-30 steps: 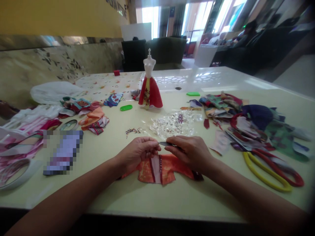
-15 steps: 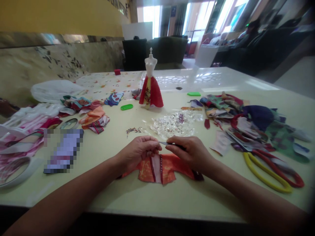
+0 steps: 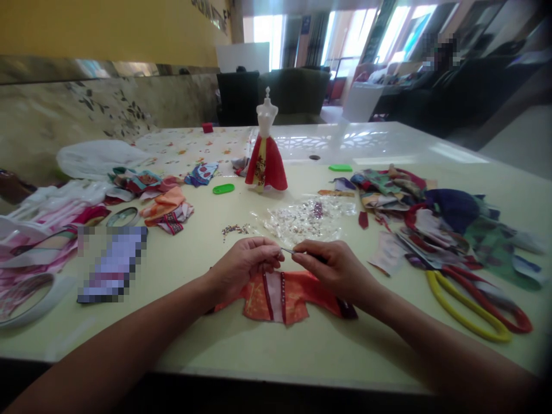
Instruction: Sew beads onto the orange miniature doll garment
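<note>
My right hand grips slim pointed tweezers, their metal tip aimed at my left fingertips. In a pinch, my left hand meets that tip; whatever lies between its thumb and finger is too small to make out. Below both hands a small orange doll jacket lies flat, with dark red trim and a row of tiny studs along its pale middle. Just beyond them are a scatter of little beads and a clear plastic sheet strewn with shiny bits. A white mannequin in a red and gold skirt stands behind.
Fabric scraps are heaped at the right, beside scissors with yellow and red handles. On the left lie more scraps, tape rolls and a pixelated flat object. Green pieces flank the mannequin.
The tweezers' tip has shifted slightly at my left fingertips. Both hands stay nearly in place, and the whole view has moved a little.
</note>
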Tool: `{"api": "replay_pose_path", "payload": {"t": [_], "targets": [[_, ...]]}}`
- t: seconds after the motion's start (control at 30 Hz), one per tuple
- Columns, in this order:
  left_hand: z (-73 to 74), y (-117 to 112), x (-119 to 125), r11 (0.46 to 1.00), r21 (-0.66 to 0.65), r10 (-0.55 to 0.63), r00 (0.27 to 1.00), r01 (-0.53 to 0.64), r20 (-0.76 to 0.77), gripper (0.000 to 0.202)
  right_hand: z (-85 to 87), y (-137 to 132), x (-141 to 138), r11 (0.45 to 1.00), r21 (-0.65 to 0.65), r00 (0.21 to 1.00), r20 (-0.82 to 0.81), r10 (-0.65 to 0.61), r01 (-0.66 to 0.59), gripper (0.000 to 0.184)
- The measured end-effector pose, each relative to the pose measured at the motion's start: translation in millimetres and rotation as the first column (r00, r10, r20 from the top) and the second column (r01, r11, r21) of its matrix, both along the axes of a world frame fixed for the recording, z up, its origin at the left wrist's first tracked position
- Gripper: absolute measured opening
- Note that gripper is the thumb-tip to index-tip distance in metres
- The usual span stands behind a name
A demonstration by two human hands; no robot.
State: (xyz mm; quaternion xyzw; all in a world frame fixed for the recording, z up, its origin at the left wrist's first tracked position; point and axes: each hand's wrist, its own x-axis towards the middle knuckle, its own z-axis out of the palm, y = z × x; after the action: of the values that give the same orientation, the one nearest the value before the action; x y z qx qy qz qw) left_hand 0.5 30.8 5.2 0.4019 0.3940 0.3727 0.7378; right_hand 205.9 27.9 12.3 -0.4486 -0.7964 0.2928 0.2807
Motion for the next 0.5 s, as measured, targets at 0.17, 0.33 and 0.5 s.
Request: {"api": "replay_pose_path", "payload": {"t": [0.17, 0.33, 0.5], "targets": [[-4.0, -1.2, -0.9, 0.999, 0.036, -0.004, 1.0, 0.004, -0.013, 0.015, -3.0, -0.2, -0.5, 0.999, 0.043, 1.0, 0.009, 0.004, -0.004, 0.027], [-4.6, -2.4, -0.4, 0.998, 0.061, -0.005, 1.0, 0.007, -0.023, 0.015, -5.2, -1.6, -2.2, 0.995, 0.097, 0.998, 0.061, -0.017, 0.011, 0.027], [-2.4, -4.3, 0.6, 0.998, 0.065, 0.006, 0.998, -0.002, -0.065, 0.014, -8.6, -4.3, -3.7, 0.986, 0.165, 0.992, 0.115, -0.052, 0.033, 0.029]]}}
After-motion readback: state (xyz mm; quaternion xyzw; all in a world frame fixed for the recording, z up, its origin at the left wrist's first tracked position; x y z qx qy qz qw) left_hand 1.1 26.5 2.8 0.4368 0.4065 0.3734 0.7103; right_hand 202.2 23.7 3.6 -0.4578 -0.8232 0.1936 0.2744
